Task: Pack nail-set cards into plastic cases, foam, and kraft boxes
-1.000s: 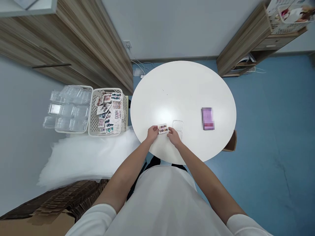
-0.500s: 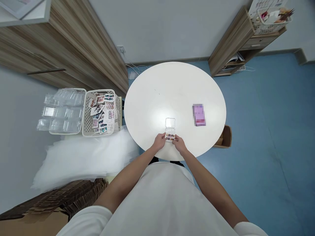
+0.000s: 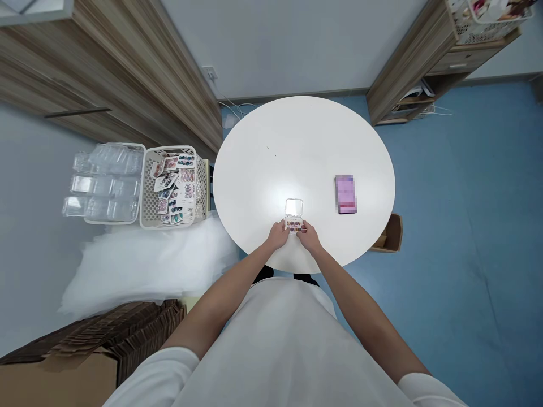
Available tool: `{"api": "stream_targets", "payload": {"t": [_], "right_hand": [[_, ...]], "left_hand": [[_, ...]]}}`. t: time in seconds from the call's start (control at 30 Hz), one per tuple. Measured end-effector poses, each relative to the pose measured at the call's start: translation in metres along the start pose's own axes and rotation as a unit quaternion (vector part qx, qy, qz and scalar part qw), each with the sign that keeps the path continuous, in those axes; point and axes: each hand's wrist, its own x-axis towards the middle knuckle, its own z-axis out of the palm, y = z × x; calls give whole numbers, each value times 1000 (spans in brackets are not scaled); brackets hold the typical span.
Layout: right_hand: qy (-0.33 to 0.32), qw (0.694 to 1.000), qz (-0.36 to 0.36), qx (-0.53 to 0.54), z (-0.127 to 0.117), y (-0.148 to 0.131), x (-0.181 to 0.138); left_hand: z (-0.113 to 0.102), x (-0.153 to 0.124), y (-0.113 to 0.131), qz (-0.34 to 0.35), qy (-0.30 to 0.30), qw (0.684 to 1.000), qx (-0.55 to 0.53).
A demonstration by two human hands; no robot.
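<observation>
A small clear plastic case (image 3: 294,207) lies open on the white round table (image 3: 305,147), its lid flipped away from me. In its near half sits a card of coloured press-on nails (image 3: 294,225). My left hand (image 3: 278,234) pinches the left side of that half and my right hand (image 3: 308,236) pinches the right side. Both hands have their fingers curled onto the case near the table's front edge.
A purple box (image 3: 345,194) lies on the table to the right. Left of the table stand a white basket of nail cards (image 3: 173,186) and a tray of empty clear cases (image 3: 104,183). Cardboard (image 3: 85,350) lies at lower left, a small box (image 3: 390,233) on the blue floor.
The nail card went from my hands beside the clear case into the case's near half. Both hands now press on the case's sides.
</observation>
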Motion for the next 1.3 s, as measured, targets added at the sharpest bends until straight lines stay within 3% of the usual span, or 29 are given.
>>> {"api": "stream_targets", "payload": {"t": [0.13,0.3,0.47,0.67,1.03,1.3], "right_hand": [[-3,1000,0,-13,3,4,0],[-6,1000,-6,-5,5,8,-4],[17,999,-12,-25,-4,10,-4],[37,998,1,-53,-23,-4,24],[97,969,-22,-226,-14,-32,74],[23,995,-6,-94,-19,-26,77]], "left_hand": [[-3,-5,4,32,-38,998,28],[-4,-10,4,39,-45,998,27],[-9,-12,-3,-25,-12,999,18],[-12,-5,-11,-102,-11,995,-15],[-2,11,-16,-43,43,996,62],[0,12,-25,-58,33,995,-77]]}}
